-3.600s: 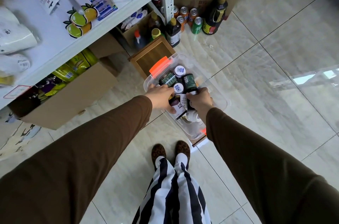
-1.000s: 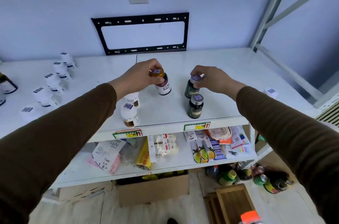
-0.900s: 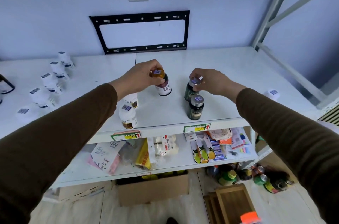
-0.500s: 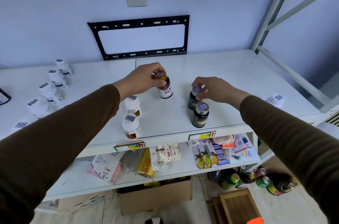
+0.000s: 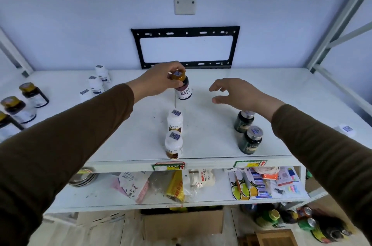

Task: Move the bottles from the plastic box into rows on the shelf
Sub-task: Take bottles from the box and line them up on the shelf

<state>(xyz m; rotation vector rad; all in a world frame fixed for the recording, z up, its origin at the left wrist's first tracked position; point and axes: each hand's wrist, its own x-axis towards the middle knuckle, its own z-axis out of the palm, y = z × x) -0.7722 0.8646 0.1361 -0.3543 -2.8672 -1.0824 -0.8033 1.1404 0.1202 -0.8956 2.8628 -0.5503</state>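
Note:
My left hand (image 5: pixel 161 80) grips the gold cap of a dark bottle with a white label (image 5: pixel 182 89), which stands on the white top shelf (image 5: pixel 211 135). In front of it two white bottles (image 5: pixel 174 121) (image 5: pixel 174 145) stand in a line toward the shelf's front edge. My right hand (image 5: pixel 235 92) hovers with loosely spread fingers, holding nothing, just above and behind two dark green bottles with silver caps (image 5: pixel 244 121) (image 5: pixel 250 140), which stand in their own line. The plastic box is out of view.
More white bottles (image 5: pixel 96 83) and gold-capped dark bottles (image 5: pixel 33 94) stand at the shelf's left. A white bottle (image 5: pixel 345 129) lies at the far right. A black wall bracket (image 5: pixel 186 47) hangs behind. The lower shelf holds packets; cartons, drink bottles and cans sit on the floor.
My right hand let go of the rear green bottle's cap and lifted up and back, fingers spread. My left hand still grips the gold-capped bottle. The camera tilted up slightly.

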